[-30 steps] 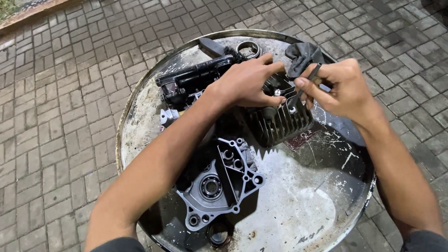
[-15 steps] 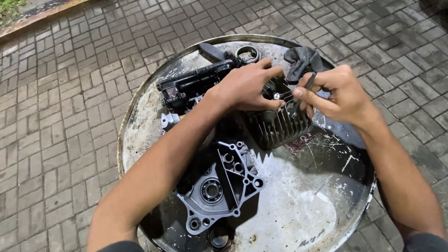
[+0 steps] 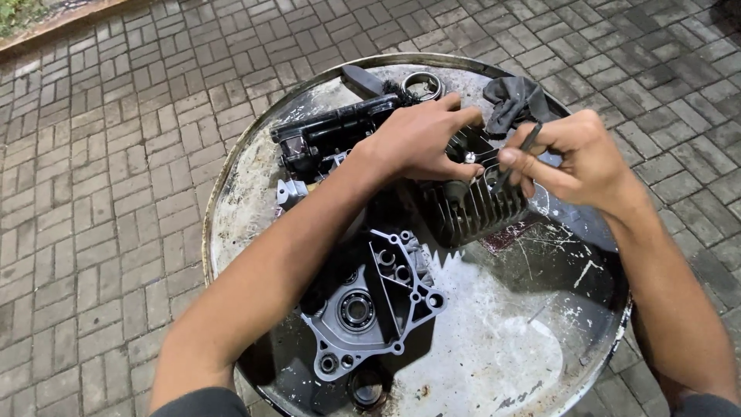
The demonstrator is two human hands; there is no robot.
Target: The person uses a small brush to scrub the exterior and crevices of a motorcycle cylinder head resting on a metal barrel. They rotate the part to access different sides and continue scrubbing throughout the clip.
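Metal-finned cylinder (image 3: 472,205) sits at the far middle of the drum-top counter (image 3: 494,340); my left hand (image 3: 421,139) is clamped on its top, my right hand (image 3: 575,158) pinches a thin tool (image 3: 515,158) at it. Crankcase half (image 3: 370,305) lies apart, near; much looks undone.

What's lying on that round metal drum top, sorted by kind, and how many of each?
Finned engine cylinder: 1
Grey crankcase cover: 1
Black engine part: 1
Metal ring: 1
Dark rag: 1
Slim tool in right hand: 1
Total: 6
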